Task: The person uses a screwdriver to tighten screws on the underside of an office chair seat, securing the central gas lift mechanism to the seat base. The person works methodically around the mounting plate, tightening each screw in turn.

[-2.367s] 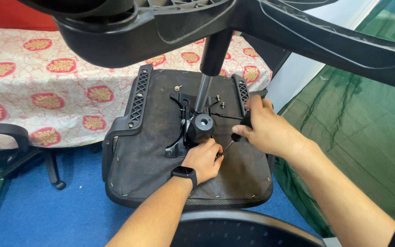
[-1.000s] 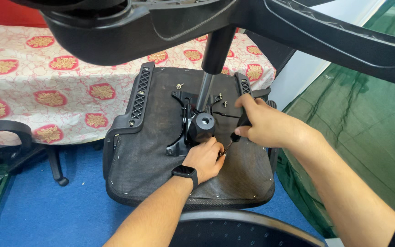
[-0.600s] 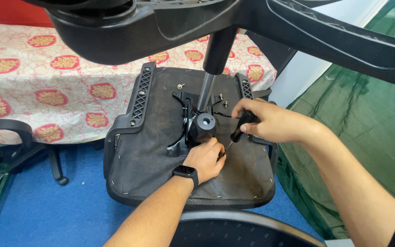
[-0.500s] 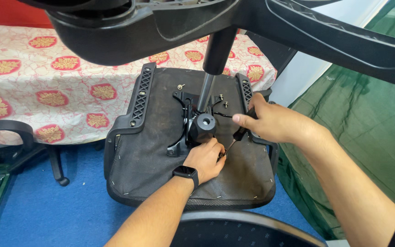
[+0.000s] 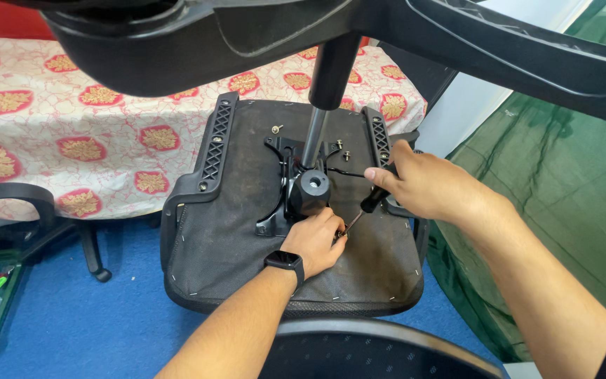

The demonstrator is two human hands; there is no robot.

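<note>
Upturned seat [image 5: 247, 231]: one screwdriver [image 5: 369, 203], two hands.

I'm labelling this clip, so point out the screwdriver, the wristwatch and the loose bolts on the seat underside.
screwdriver [image 5: 374, 200], head view, on its black handle.
wristwatch [image 5: 284, 260], head view, on its dark face.
loose bolts [image 5: 346, 156], head view, on the one right of the gas cylinder.

The screwdriver [image 5: 364, 210] has a black handle and a thin metal shaft. It is held at a slant: the handle is up and to the right, and the shaft runs down and left to its tip just right of the black metal mechanism plate [image 5: 282, 200]. This plate is mounted at the centre of the upturned seat underside [image 5: 233, 231], with a black cylindrical hub [image 5: 308, 191] carrying the gas column [image 5: 315, 137].
</note>
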